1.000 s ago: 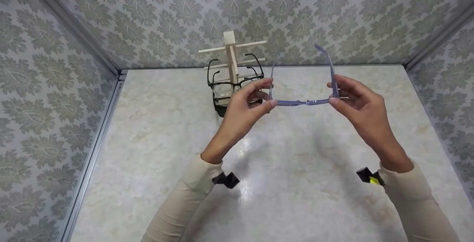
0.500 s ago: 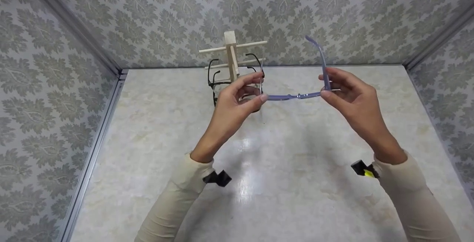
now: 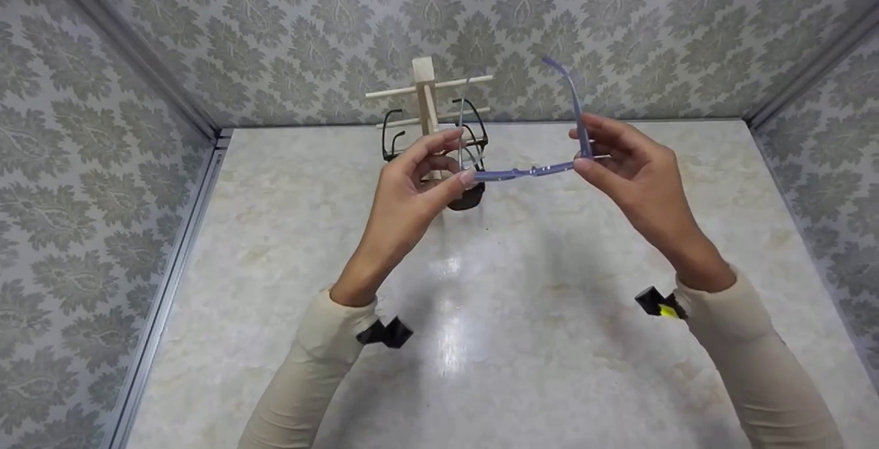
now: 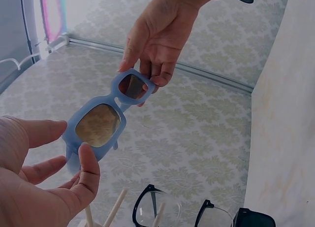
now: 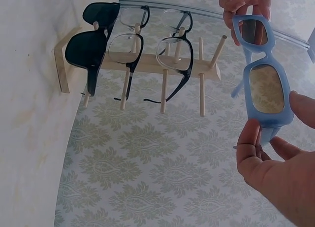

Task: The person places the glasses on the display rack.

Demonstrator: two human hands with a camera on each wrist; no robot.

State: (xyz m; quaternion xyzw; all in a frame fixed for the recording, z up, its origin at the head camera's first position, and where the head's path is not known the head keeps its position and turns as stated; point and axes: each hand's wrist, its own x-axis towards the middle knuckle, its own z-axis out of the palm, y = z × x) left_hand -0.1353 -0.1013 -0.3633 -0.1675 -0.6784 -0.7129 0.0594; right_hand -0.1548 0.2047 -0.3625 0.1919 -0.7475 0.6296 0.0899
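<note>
Light-blue sunglasses (image 3: 505, 175) are held up in the air between both hands, with their temples unfolded and pointing away toward the back wall. My left hand (image 3: 402, 195) pinches the left end of the frame at the hinge, thumb in front and fingers behind. At the other end, my right hand (image 3: 635, 178) grips the hinge corner the same way. The tinted lenses show in both wrist views. Behind the left hand stands a wooden glasses stand (image 3: 426, 95), which that hand partly covers in the head view.
Two pairs of black-framed clear glasses (image 5: 189, 72) and a dark pair of sunglasses (image 5: 81, 48) hang on the stand's pegs (image 5: 202, 96). The stand is at the back of the marbled table (image 3: 535, 353). Patterned walls (image 3: 522, 23) enclose the back and sides.
Both hands have carried the blue sunglasses leftward and slightly toward the back wall, so their left end now overlaps the stand in the head view. The grip looks the same.
</note>
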